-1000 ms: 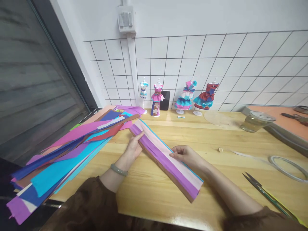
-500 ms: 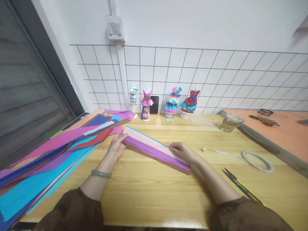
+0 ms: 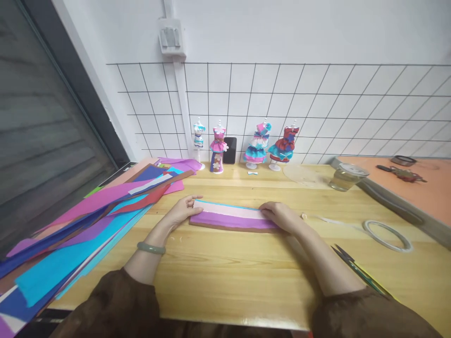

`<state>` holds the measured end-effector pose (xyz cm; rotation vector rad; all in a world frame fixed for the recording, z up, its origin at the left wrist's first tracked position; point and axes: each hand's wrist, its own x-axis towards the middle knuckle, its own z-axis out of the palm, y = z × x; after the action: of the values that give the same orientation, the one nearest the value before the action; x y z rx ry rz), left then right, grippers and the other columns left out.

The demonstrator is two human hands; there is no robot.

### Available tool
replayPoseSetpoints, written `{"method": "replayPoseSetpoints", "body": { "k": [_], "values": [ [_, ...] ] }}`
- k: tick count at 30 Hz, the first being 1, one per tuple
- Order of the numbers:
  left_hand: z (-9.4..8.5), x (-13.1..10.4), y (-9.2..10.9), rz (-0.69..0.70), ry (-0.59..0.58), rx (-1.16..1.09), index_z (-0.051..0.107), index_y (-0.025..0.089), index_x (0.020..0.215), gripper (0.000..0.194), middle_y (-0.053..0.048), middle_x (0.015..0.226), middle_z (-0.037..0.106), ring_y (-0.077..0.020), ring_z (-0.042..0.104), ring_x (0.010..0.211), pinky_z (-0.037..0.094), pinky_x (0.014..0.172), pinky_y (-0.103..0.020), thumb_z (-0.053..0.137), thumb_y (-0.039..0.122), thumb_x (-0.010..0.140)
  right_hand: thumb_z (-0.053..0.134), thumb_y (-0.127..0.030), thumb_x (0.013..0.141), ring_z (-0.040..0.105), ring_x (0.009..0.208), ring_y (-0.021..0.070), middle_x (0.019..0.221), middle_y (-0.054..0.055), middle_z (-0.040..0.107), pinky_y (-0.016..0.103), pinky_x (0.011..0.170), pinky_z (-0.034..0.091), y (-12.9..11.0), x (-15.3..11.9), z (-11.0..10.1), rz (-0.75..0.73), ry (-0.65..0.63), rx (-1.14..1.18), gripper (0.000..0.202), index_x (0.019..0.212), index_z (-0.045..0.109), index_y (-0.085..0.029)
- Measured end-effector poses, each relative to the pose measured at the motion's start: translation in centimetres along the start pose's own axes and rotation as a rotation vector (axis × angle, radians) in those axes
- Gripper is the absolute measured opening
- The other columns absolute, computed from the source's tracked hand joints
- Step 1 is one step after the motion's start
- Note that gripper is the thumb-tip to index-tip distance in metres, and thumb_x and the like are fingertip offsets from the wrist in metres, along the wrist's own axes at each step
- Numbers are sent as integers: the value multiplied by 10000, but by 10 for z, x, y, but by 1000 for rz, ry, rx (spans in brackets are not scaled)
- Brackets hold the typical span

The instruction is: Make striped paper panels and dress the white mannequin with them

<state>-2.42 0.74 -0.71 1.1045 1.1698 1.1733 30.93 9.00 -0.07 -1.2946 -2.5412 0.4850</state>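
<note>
A long layered strip of crepe paper (image 3: 230, 219), banded thin blue, pale pink, purple and brown, lies nearly level across the middle of the wooden table. My left hand (image 3: 181, 211) holds its left end, thumb over the face and fingers at the upper edge. At the right end, my right hand (image 3: 278, 217) pinches the upper edge, its bent fingers covering that corner. To the left is a fanned pile of coloured crepe paper strips (image 3: 105, 211). Scissors (image 3: 359, 270) rest beside my right forearm.
Several mini dress forms in paper dresses (image 3: 256, 148) stand along the wall, with a dark phone (image 3: 230, 150) behind them. A tape roll (image 3: 387, 236), a lidded cup (image 3: 347, 177) and a tiny beige piece (image 3: 304, 216) are on the right. An orange mat (image 3: 423, 197) lies beyond.
The strip has turned from a steep slant to nearly level, its right end rising. My left hand has shifted slightly down and right on it. The whole view has shifted a little.
</note>
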Motion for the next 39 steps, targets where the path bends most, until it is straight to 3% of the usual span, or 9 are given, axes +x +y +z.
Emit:
{"method": "replayPoseSetpoints", "body": {
  "k": [6, 11, 15, 20, 31, 39],
  "values": [
    [-4, 6, -7, 39, 103, 63, 616, 152, 959, 413, -27, 705, 635, -133, 582, 629, 417, 578, -219, 715, 354, 614, 409, -254, 829, 607, 872, 205, 970, 51, 674, 311, 785, 443, 6, 2, 2, -39, 10, 46, 262, 917, 653, -217],
    [-7, 9, -13, 97, 164, 193, 656, 152, 732, 247, -16, 682, 631, -120, 546, 620, 386, 575, -200, 728, 337, 585, 403, -256, 830, 607, 888, 206, 985, 50, 671, 323, 793, 447, 5, 4, 1, -67, 37, 50, 261, 934, 640, -218],
    [-5, 9, -14, 120, 158, 265, 671, 163, 722, 211, -27, 727, 652, -133, 557, 664, 399, 593, -204, 725, 317, 588, 426, -258, 818, 610, 881, 210, 984, 43, 674, 327, 786, 452, 5, 3, 1, -45, 42, 51, 251, 942, 641, -228],
    [-4, 10, -15, 93, 164, 198, 688, 167, 718, 212, -38, 701, 665, -151, 572, 646, 425, 588, -223, 754, 260, 540, 441, -263, 810, 611, 885, 207, 988, 37, 674, 311, 782, 449, 2, 2, -2, -30, 56, 34, 239, 918, 651, -229],
    [3, 6, -7, 85, 177, 296, 707, 182, 733, 231, -43, 796, 696, -211, 607, 775, 448, 730, -273, 759, 192, 509, 436, -274, 807, 612, 811, 186, 894, 22, 683, 286, 718, 444, 0, 1, -4, -27, 80, 48, 221, 835, 650, -229],
    [5, 6, -10, 204, 134, 461, 711, 203, 739, 158, -40, 794, 692, -203, 603, 761, 458, 747, -287, 719, 255, 590, 481, -348, 812, 590, 965, 237, 1095, 78, 634, 324, 798, 443, -14, -1, 2, 2, 26, 8, 331, 1086, 594, -201]
  ]
}}
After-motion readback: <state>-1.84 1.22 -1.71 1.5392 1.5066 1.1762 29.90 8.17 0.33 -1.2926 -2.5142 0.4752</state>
